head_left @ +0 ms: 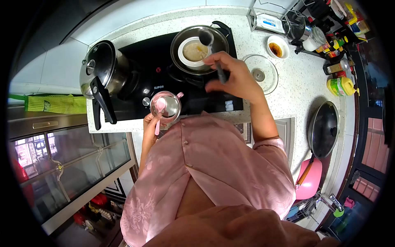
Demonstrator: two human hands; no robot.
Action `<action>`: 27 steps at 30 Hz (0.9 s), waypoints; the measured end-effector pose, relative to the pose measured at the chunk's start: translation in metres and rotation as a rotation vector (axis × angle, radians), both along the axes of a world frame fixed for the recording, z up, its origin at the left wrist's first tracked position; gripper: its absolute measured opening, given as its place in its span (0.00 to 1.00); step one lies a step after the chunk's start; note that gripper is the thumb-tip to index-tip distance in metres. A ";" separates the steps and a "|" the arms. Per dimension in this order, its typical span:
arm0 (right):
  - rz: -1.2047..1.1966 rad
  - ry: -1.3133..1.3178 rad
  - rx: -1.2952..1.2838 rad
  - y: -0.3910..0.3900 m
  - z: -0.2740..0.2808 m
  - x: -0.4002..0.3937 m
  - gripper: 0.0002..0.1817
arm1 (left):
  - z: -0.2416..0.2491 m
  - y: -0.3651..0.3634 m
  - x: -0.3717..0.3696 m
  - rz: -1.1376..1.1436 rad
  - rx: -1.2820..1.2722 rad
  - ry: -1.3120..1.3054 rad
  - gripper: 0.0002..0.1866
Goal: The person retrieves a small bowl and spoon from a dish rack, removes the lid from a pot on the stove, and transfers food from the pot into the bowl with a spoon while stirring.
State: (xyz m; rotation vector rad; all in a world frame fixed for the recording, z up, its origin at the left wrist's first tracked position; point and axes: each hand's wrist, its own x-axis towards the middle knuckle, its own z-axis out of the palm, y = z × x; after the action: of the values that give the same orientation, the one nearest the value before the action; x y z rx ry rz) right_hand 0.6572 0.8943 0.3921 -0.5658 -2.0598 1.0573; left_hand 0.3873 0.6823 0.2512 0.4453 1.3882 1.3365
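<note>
My left hand (150, 122) is closed around a small pink-rimmed metal bowl (173, 108) with a side handle, near the front of the stove. A pink spoon (159, 113) rests in that bowl, its handle sticking out over the rim by my thumb. My right hand (236, 76), fingers curved, grips the dark handle of a ladle (206, 38). The ladle's head is above the steel pot (176, 45). Inside the pot stands a white bowl (181, 57) holding pale, porridge-like food (195, 52).
A pressure cooker (92, 68) with a long black handle stands on the left of the black cooktop (140, 57). A glass lid (267, 68) lies on the counter at right, near a small bowl of dark sauce (275, 48). Farther right are an oil jug (340, 86) and a frying pan (323, 127).
</note>
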 end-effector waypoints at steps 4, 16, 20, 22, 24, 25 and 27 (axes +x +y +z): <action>-0.262 0.051 -0.033 0.005 -0.001 -0.008 0.10 | 0.002 0.004 0.001 -0.002 0.014 0.032 0.06; -0.216 0.035 -0.244 0.030 -0.025 -0.018 0.08 | -0.001 0.003 0.003 0.025 0.036 -0.013 0.05; -0.177 -0.138 0.062 0.038 -0.029 -0.023 0.10 | 0.003 0.004 0.005 0.045 0.005 0.013 0.05; -0.209 -0.133 0.099 0.046 -0.031 -0.022 0.09 | 0.001 0.002 0.005 0.051 -0.005 0.026 0.05; -0.240 -0.130 0.136 0.049 -0.032 -0.022 0.09 | -0.001 0.001 0.004 0.070 -0.005 0.013 0.05; -0.255 -0.079 0.085 0.049 -0.030 -0.022 0.09 | 0.000 0.001 0.004 0.073 -0.005 0.017 0.05; -0.264 -0.027 0.034 0.047 -0.025 -0.022 0.08 | 0.002 0.001 0.006 0.102 -0.025 0.022 0.05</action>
State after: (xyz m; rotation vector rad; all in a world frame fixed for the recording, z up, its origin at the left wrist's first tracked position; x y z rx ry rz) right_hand 0.6356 0.9408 0.3671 -0.8129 -1.9571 0.8627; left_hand 0.3938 0.6829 0.2534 0.3780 1.4605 1.3989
